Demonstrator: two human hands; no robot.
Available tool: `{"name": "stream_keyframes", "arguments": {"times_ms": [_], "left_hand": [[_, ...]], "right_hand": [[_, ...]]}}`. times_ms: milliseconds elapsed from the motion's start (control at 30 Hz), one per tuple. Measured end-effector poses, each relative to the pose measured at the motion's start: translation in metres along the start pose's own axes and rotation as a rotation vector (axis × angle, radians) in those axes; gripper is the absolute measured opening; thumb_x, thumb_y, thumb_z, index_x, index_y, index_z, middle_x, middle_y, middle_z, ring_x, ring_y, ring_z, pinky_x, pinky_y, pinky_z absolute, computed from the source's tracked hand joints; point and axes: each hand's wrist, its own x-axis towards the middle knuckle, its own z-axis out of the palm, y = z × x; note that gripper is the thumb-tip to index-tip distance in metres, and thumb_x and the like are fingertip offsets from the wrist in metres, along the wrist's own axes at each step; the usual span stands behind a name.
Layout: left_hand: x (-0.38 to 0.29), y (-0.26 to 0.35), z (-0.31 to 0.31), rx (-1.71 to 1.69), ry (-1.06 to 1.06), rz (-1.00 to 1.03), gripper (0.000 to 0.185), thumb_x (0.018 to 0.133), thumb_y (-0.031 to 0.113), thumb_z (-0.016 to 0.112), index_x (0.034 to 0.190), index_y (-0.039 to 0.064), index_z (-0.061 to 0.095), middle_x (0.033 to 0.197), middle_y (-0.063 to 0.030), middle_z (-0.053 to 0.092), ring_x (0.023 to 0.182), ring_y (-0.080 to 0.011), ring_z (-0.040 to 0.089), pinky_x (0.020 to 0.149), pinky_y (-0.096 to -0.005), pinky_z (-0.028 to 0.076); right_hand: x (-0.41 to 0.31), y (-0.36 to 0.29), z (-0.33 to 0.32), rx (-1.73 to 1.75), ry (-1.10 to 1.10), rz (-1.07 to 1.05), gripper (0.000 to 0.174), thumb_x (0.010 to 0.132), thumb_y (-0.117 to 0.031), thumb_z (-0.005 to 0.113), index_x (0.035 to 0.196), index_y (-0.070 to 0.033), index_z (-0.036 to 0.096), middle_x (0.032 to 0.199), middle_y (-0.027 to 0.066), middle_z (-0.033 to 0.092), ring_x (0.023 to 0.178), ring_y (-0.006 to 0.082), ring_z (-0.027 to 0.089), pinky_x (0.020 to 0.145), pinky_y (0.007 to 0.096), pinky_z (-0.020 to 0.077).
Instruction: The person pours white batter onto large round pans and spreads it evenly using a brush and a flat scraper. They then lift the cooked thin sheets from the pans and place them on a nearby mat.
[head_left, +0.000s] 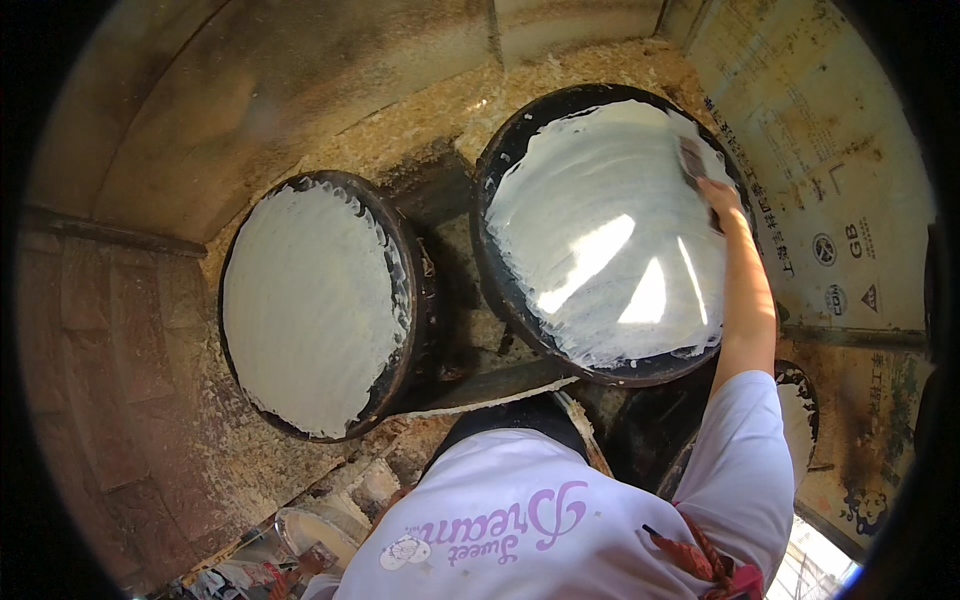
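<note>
My right hand (720, 201) grips a dark flat scraper (691, 159) and holds it against the white batter layer near the right rim of the large round black griddle (501, 300). The pale batter (600, 187) covers most of that plate, thin and streaked, with bright sun glare on it. To the left, a second round griddle (416, 300) carries a more even white batter layer (311, 307) with ragged edges. My left hand is out of view, hidden beside my body.
A round container of pale batter (300, 529) stands at lower left. Another batter-coated griddle (796, 420) shows partly behind my right sleeve. Printed boards (832, 187) rise on the right; brownish panels (262, 90) stand at the back. Dried crumbs (420, 105) coat the surrounding ledge.
</note>
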Motion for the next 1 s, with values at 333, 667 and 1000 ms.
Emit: {"name": "stream_keyframes", "arguments": {"times_ms": [333,667,1000], "left_hand": [[0.003,0.003,0.002,-0.02,-0.013,-0.004,0.023,0.092,0.015,0.046,0.107,0.002,0.056,0.093,-0.0042,0.062,0.081,-0.0136,0.057,0.073,-0.0253,0.046],[-0.003,-0.002,0.005,-0.037,-0.019,0.003,0.022,0.093,0.015,0.045,0.106,0.002,0.057,0.094,-0.0043,0.062,0.083,-0.0139,0.057,0.074,-0.0256,0.046],[-0.007,0.013,0.017,-0.08,-0.02,-0.001,0.023,0.093,0.015,0.044,0.106,0.002,0.057,0.095,-0.0042,0.063,0.084,-0.0137,0.058,0.075,-0.0258,0.046]], "right_hand": [[-0.111,-0.063,0.11,-0.678,-0.345,-0.702,0.033,0.077,-0.035,0.063,0.103,-0.015,0.064,0.103,0.01,0.062,0.094,0.0309,0.058,0.077,0.0423,0.0474],[0.039,-0.009,-0.006,-0.105,0.077,-0.009,0.046,0.074,-0.036,0.07,0.106,-0.005,0.064,0.089,0.0085,0.066,0.081,0.0189,0.061,0.071,0.0318,0.0465],[-0.087,-0.071,0.11,-0.659,-0.371,-0.608,0.037,0.078,-0.034,0.062,0.109,-0.015,0.063,0.098,0.0152,0.064,0.093,0.0317,0.059,0.078,0.0397,0.0472]]}}
